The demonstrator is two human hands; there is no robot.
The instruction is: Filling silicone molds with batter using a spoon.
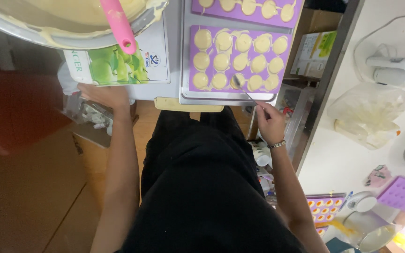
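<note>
Right hand (270, 122) gripping a spoon (243, 89) over the purple mould (193, 61); left hand (103, 96) open beside a carton (118, 68).

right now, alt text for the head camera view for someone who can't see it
Seen from above, a seated person's right hand holds a thin spoon in a batter-filled cavity of a purple mould on a metal tray. Their left hand rests by a green-printed box, under a batter bowl with a pink spatula.

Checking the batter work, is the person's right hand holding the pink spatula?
No, the right hand holds a thin metal spoon over the purple silicone mould; the pink spatula rests in the bowl.
</note>
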